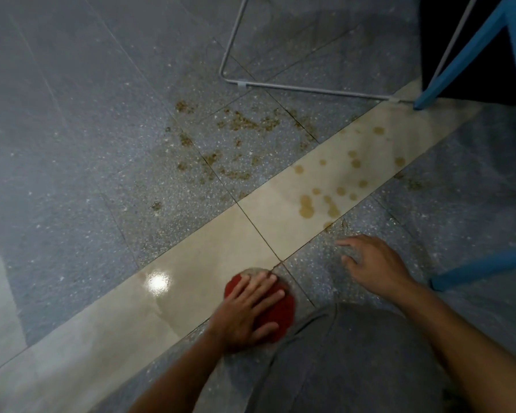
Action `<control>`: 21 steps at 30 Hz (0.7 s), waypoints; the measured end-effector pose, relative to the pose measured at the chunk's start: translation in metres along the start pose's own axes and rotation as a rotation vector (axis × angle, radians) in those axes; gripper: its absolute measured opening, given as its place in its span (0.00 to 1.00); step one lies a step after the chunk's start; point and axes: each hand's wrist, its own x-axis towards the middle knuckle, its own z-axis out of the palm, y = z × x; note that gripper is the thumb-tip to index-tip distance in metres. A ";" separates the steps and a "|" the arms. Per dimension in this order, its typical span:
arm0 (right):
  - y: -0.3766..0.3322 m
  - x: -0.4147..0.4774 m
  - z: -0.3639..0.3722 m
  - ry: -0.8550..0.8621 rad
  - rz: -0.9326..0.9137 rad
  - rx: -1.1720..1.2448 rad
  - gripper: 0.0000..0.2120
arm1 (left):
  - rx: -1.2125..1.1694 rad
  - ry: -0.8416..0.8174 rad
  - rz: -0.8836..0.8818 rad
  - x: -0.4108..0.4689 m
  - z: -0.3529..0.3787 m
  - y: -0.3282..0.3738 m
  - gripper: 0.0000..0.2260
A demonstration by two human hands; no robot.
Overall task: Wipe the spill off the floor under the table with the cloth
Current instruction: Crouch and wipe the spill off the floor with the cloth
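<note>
floor (72, 144) looks glossy, so a braced palm might slip. brown spill (245, 123) lies far and right of the red cloth (282, 311), so one pass may just smear it. left hand (248, 311) presses flat on the cloth, right hand (376, 266) spread, empty.

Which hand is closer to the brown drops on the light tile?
The right hand. It reaches almost to the brown drops, just on the person's side of them. The left hand is farther back and to the left, resting flat on the red cloth.

Grey speckled floor (72, 129), beige tile strip (203, 248), blue leg (465, 55), wire frame (310, 89).
</note>
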 end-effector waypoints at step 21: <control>-0.038 0.009 0.036 -0.091 -0.170 -0.117 0.19 | -0.103 0.176 -0.716 -0.017 -0.014 -0.069 0.35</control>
